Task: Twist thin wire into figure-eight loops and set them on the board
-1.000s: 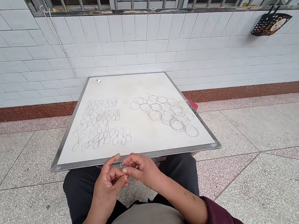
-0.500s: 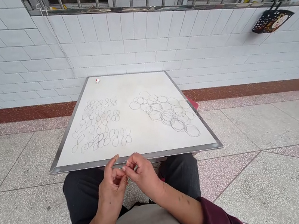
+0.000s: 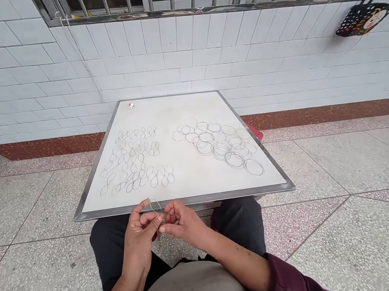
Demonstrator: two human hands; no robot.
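Note:
Above my lap, at the near edge of the white board (image 3: 195, 185), both hands are close together. My left hand (image 3: 142, 230) pinches a thin wire loop (image 3: 156, 202) between thumb and fingers, and part of the loop arches up past the index finger. My right hand (image 3: 182, 221) has its fingertips and thumb at the right side of this loop, seemingly gripping it; the fingers partly hide the wire. On the board's left lie several wire pieces twisted into figure-eights (image 3: 133, 180). Several round wire rings (image 3: 234, 159) lie overlapping on the right.
A small white and red object (image 3: 131, 105) sits at the board's far left corner. Behind stands a white tiled wall (image 3: 196, 42) with a barred window, and a dark patterned basket (image 3: 364, 20) hangs there. Something red (image 3: 255, 133) shows beyond the board's right edge.
The wire loop now shows clearly between my hands; before, it was barely visible. My left hand has turned, its thumb now pressing on the wire. The view has shifted slightly.

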